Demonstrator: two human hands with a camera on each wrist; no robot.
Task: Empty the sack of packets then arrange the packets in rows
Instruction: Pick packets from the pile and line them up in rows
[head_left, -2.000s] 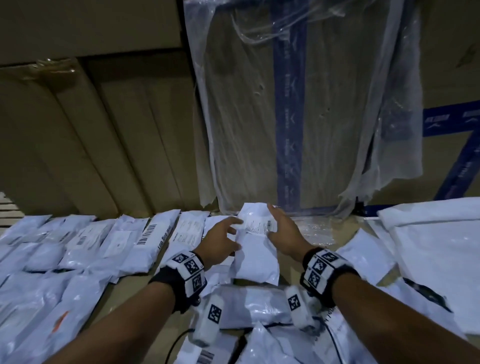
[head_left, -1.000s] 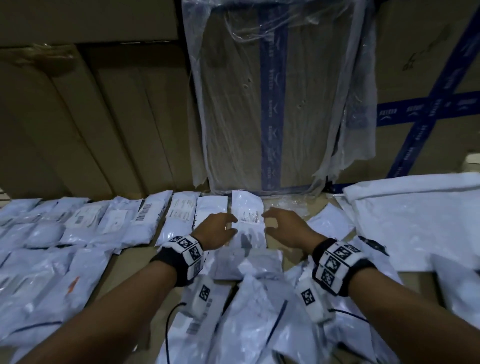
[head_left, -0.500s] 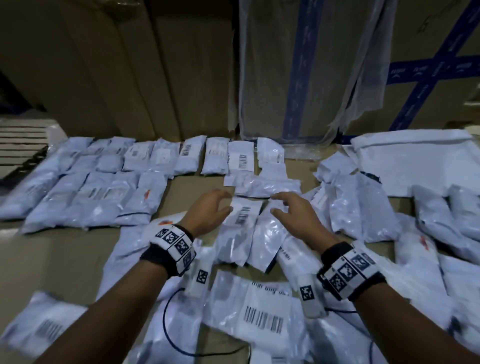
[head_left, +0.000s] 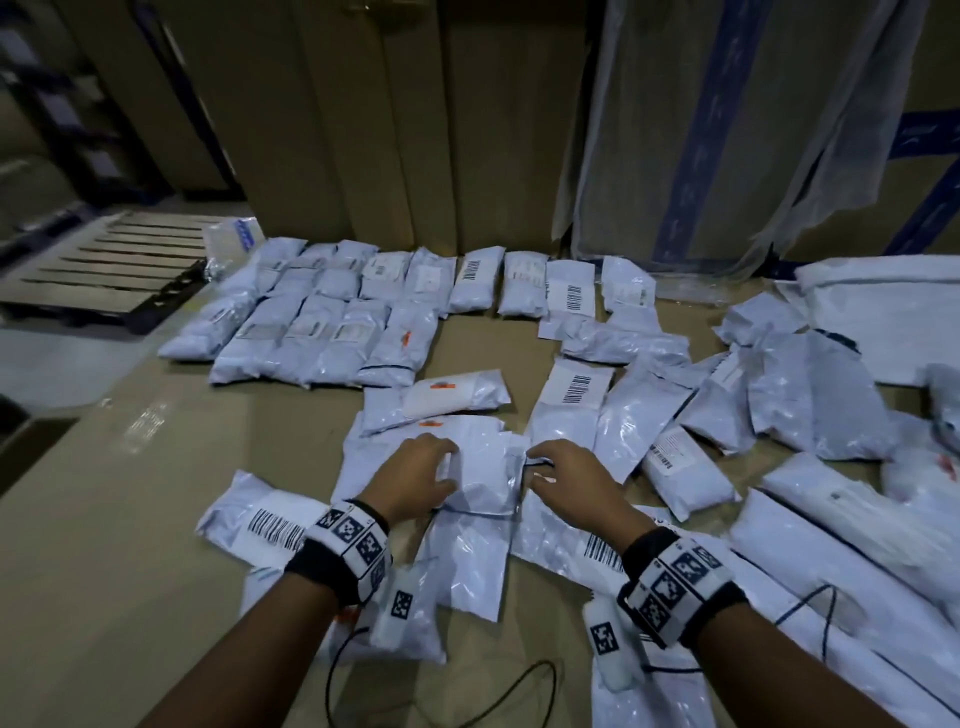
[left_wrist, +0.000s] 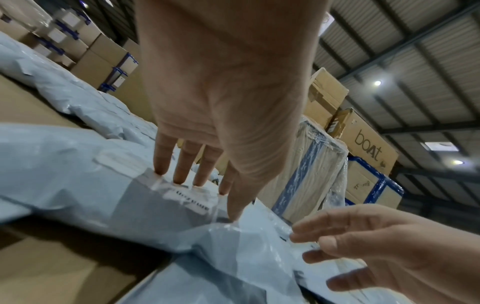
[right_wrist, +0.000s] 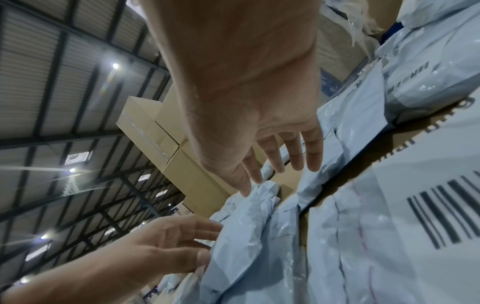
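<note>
Your left hand (head_left: 415, 480) and right hand (head_left: 569, 480) sit at either side of one crumpled packet (head_left: 485, 478) near the middle of the tabletop (head_left: 130, 519). Both are spread and relaxed: the left wrist view shows your left fingertips (left_wrist: 179, 174) pressing on the plastic, while your right fingers (right_wrist: 293, 156) seem to hover just at its edge, gripping nothing. You appear to be bracketing it so that it can be squared up or lifted flat.

At 11 o'clock, the two finished rows (head_left: 332, 317) lie edge to edge against the cardboard boxes (head_left: 363, 130), probably using the boxes as a straight guide. The second row stops short, so the gap at 12 o'clock looks like the next slot. From 1 to 5 o'clock, the loose packets (head_left: 769, 405) overlap in a heap, unsorted. The flat white sack (head_left: 893, 312) lies at 2 o'clock, apparently emptied.
</note>
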